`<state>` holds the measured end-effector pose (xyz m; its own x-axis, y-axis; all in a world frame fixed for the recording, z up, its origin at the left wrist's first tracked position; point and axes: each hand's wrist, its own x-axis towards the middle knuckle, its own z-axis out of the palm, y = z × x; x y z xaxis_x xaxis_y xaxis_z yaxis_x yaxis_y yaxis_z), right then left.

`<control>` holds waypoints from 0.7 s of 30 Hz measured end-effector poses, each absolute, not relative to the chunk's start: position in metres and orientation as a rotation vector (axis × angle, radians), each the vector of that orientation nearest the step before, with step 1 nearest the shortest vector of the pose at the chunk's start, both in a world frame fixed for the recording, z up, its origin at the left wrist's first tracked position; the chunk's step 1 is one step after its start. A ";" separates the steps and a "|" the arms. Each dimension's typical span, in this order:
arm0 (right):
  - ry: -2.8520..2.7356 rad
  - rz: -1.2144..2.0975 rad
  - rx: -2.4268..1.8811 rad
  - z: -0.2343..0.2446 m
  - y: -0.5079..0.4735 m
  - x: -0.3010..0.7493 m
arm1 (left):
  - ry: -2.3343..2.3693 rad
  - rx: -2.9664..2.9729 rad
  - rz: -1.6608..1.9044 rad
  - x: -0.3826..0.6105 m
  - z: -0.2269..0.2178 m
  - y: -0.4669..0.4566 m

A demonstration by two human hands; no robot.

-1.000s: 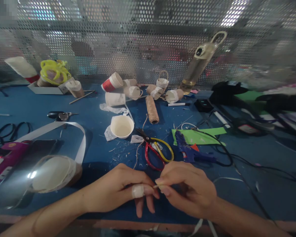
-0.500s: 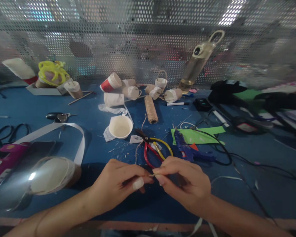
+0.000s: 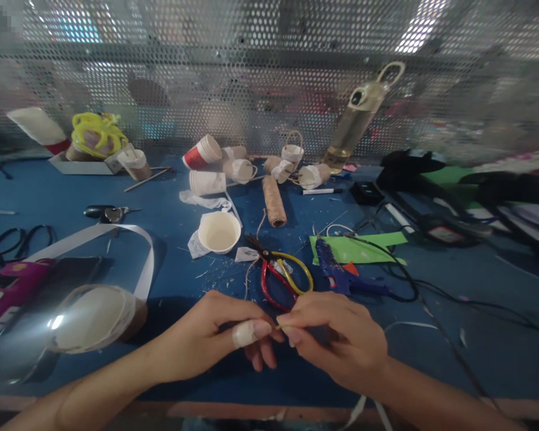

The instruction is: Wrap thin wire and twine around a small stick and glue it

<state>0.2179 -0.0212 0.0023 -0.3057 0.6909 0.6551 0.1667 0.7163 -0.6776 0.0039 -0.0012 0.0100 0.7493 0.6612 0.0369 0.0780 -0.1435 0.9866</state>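
Note:
My left hand (image 3: 236, 332) has tape around its thumb. The thumb and forefinger are closed on one end of a short piece of twine (image 3: 279, 327), its other fingers curled below. My right hand (image 3: 336, 332) pinches the other end between thumb and forefinger; most of the twine is hidden by fingertips. Just beyond the hands lie scissors (image 3: 278, 269) with red and yellow handles, blades pointing away to the left. A roll of brown twine (image 3: 275, 200) rests farther back, with a loose strand trailing toward the scissors. A white paper cup (image 3: 220, 232) stands left of the scissors.
A blue glue gun (image 3: 341, 272) lies on green paper (image 3: 381, 246), its cable running right. At left, a larger twine-wrapped cup (image 3: 137, 320) sits beside a phone and a magenta glue gun (image 3: 20, 287). Small twine-covered cups (image 3: 315, 176) and a water bottle (image 3: 353, 129) line the mesh wall.
My left thumb has stretched forward toward the forefinger, and the lower fingers show more below it. My right hand keeps its pinch with only a slight shift. The view has moved a little.

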 end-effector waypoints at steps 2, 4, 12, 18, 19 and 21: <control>-1.872 0.651 -0.595 0.003 -0.019 0.220 | 0.532 1.353 0.468 0.004 0.012 -0.001; -1.856 0.686 -0.568 0.003 -0.018 0.220 | 0.500 1.151 0.456 0.004 0.011 -0.002; -1.691 0.846 -0.716 -0.003 -0.017 0.215 | 0.702 1.205 0.584 0.006 0.006 -0.002; -1.664 0.828 -0.825 -0.003 -0.021 0.213 | 0.779 2.375 1.027 -0.002 -0.003 -0.006; -1.675 0.805 -0.840 -0.003 -0.021 0.213 | 0.758 2.590 1.133 -0.004 -0.007 -0.006; -1.698 0.752 -0.868 -0.002 -0.022 0.212 | 0.699 2.815 1.144 -0.007 -0.012 -0.006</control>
<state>0.2122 -0.0219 -0.0025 -0.1988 0.8379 0.5084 0.1864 0.5416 -0.8197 -0.0068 -0.0058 -0.0118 0.6303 0.4134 0.6571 0.3961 -0.8992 0.1857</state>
